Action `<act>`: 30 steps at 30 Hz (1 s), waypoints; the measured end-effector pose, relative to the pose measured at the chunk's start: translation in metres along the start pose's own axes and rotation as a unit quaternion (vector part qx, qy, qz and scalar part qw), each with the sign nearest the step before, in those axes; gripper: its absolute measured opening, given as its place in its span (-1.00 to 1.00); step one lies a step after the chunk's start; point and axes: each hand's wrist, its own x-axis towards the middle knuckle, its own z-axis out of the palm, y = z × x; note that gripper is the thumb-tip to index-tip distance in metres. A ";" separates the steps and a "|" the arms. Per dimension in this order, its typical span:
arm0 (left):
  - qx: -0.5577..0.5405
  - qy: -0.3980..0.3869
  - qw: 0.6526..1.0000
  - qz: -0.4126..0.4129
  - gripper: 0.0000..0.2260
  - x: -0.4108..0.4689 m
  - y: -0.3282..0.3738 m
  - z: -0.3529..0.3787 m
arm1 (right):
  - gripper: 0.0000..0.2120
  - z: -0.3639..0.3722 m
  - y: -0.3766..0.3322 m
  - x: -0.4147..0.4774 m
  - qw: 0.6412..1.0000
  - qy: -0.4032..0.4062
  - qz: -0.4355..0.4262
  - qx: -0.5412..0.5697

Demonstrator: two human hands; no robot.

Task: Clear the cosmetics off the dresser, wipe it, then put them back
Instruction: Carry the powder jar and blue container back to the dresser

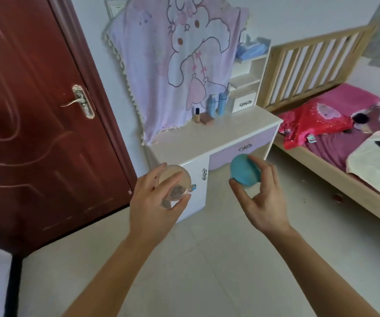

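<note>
My left hand (154, 202) grips a round clear compact (175, 182) with beige powder inside, held in front of the dresser's cabinet door. My right hand (262, 197) holds a round teal case (245, 170) between thumb and fingers, below the lilac drawer. The white dresser (225, 133) stands ahead against the wall. At the back of its top stand two blue bottles (216, 105), a small foundation bottle (197, 115) and a brown box (207, 118).
A lilac cartoon blanket (180, 53) hangs over the dresser's mirror. A dark red door (35, 110) is at the left. A wooden bed (344, 133) with pink bedding and a cream towel stands at the right. Pale tiled floor lies between me and the dresser.
</note>
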 end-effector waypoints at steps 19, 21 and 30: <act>-0.082 -0.081 0.991 0.068 -0.53 0.302 -0.093 0.272 | -0.43 0.061 0.169 0.286 0.993 0.070 0.070 -0.065; -0.088 -0.089 0.989 0.073 -0.53 0.326 -0.096 0.304 | -0.43 0.060 0.191 0.308 0.989 0.092 0.084 -0.077; -0.089 -0.144 0.985 0.039 -0.42 0.404 -0.114 0.469 | -0.42 0.072 0.342 0.427 0.987 0.081 0.119 -0.075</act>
